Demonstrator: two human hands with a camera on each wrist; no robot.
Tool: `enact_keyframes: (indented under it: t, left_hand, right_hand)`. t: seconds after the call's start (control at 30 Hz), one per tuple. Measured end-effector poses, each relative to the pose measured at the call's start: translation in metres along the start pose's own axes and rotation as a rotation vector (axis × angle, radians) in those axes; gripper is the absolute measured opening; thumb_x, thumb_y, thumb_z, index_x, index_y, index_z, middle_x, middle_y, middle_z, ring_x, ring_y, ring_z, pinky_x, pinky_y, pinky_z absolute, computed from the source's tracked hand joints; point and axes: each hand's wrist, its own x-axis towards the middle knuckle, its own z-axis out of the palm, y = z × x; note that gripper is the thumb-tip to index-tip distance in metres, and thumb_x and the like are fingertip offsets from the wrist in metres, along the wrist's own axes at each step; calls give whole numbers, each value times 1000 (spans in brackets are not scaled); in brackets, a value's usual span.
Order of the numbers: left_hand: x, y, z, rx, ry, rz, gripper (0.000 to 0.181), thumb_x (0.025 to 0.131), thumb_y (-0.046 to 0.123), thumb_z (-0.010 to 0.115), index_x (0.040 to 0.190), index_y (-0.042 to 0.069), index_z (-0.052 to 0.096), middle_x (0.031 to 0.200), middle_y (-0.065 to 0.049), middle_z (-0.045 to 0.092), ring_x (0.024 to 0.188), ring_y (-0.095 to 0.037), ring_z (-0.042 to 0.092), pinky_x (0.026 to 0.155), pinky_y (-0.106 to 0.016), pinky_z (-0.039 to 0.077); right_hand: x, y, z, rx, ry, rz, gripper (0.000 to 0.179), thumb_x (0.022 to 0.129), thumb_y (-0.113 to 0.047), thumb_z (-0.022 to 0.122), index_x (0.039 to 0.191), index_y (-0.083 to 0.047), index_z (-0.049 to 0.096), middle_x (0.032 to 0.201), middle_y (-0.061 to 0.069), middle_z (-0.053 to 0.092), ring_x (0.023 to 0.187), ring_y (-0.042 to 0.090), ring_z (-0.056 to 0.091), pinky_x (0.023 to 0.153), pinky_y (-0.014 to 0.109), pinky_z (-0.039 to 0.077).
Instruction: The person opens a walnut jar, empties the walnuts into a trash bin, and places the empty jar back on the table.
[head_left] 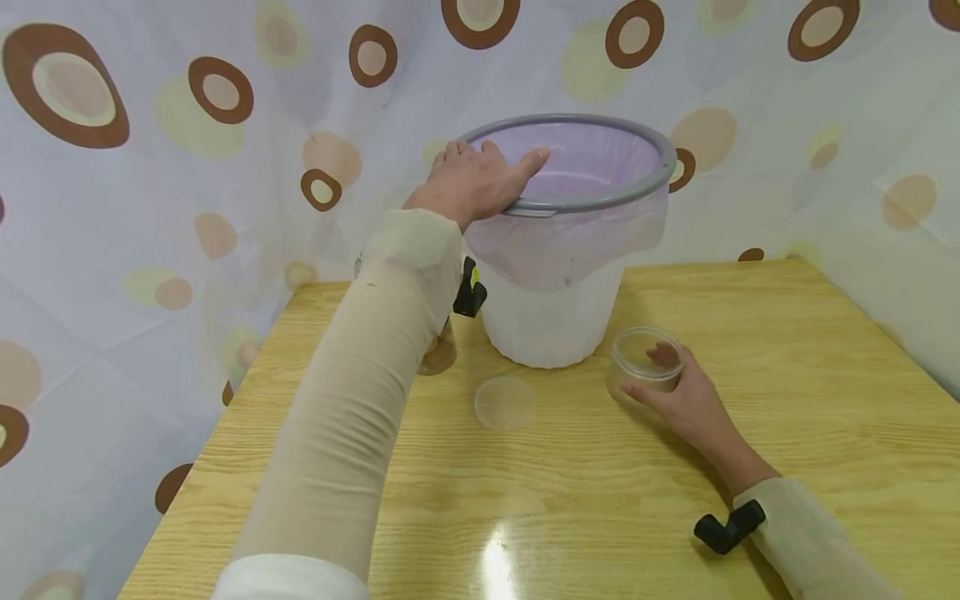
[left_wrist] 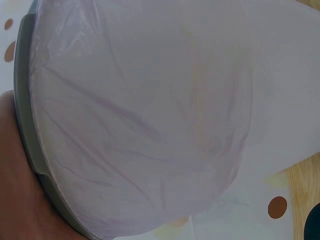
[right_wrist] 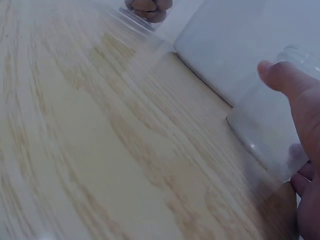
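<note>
Two hands at a wooden surface (head_left: 750, 325). With the left hand (head_left: 480, 179), touches the grey rim (head_left: 600, 202) of a white bin (head_left: 551, 321), fingers spread over the edge, thumb stretched out above the opening. With the right hand (head_left: 697, 408), holds a clear jar (head_left: 633, 367) between thumb and curled fingers, upright on the surface, just right of the bin's foot. Over the bin's upper part, a pale purple liner (head_left: 577, 246). Flat in front of the bin, a clear disc (head_left: 504, 404). Partly hidden behind the left sleeve (head_left: 352, 358), a second container (head_left: 441, 357) with brown nuts (right_wrist: 148, 10). Behind, a spotted curtain (head_left: 247, 158).
</note>
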Motion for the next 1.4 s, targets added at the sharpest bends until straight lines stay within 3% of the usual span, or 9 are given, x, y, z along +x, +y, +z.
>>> enact_keyframes:
  t: [0.2,0.43,0.63,1.07,1.4]
  left_hand:
    - [0,0,0,-10,11,-1,99,92,77,7,159,4,11,163,-23,11,152,-31,11,125,-42,10]
    - [5,-2,2,-55,38,-7,98,93,76,7,159,4,0,165,-21,-5,155,-32,0,126,-41,4]
    - [8,-4,3,-115,93,-14,95,94,74,9,159,6,-3,165,-21,-13,155,-31,-2,126,-44,5]
    - [-10,-25,2,-261,209,45,82,96,73,19,161,27,-1,168,-5,-9,155,-27,4,125,-45,7]
    - [-27,-46,10,-314,256,85,80,97,70,23,161,27,1,168,-5,-8,155,-27,7,125,-46,11]
  right_hand:
    - [0,-3,-5,-68,-57,48,90,88,-45,73,147,4,26,147,30,40,133,47,42,104,60,36]
    - [0,-8,-12,-13,-146,83,105,90,-46,70,157,-2,2,154,30,29,138,47,35,105,58,36]
    - [0,-15,-23,-16,-175,96,107,91,-46,68,158,-5,-4,158,32,20,142,56,22,109,67,28]
    - [0,-49,-36,-107,-30,-129,81,96,-38,64,153,3,22,154,29,30,141,49,27,109,66,26]
    - [5,-72,-33,-152,-20,-184,75,96,-37,64,152,0,29,154,27,31,142,48,27,108,69,26]
